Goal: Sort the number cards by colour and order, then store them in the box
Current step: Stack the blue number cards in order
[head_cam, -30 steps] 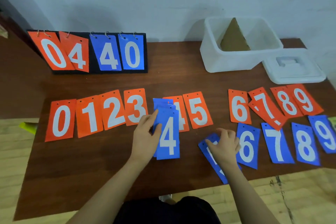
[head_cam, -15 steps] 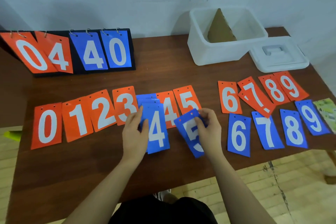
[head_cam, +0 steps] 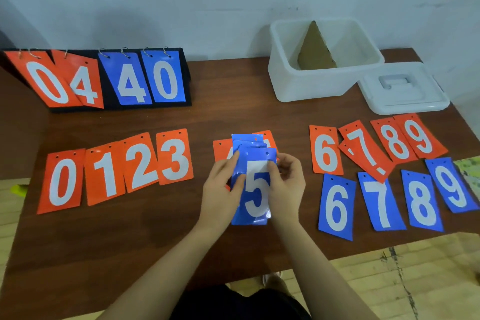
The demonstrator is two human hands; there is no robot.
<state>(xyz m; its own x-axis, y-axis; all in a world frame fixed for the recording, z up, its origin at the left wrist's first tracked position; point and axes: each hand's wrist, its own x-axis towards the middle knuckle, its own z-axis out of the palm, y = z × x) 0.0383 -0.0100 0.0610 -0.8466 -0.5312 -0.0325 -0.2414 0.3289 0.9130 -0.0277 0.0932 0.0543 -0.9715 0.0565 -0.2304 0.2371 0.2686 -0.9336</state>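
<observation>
A stack of blue cards with the blue 5 (head_cam: 255, 190) on top sits at the table's middle. My left hand (head_cam: 220, 190) grips the stack's left edge. My right hand (head_cam: 287, 184) pinches the blue 5 card at its right edge. Orange cards 0 (head_cam: 62, 180), 1, 2 and 3 (head_cam: 175, 157) lie in a row to the left. Orange 4 and 5 are mostly hidden behind the stack. Orange 6 (head_cam: 326, 151), 7, 8, 9 lie to the right, with blue 6 (head_cam: 336, 206), 7, 8 and 9 (head_cam: 452, 186) below them.
An open white box (head_cam: 298, 86) with a cardboard triangle inside stands at the back right, its lid (head_cam: 405, 94) beside it. A flip scoreboard (head_cam: 104, 78) showing 04 and 40 stands at the back left. The table's front edge is close to my body.
My right hand picked up the blue 5 from the table and brought it left onto the blue stack, covering the blue 4. My left hand stayed at the stack.
</observation>
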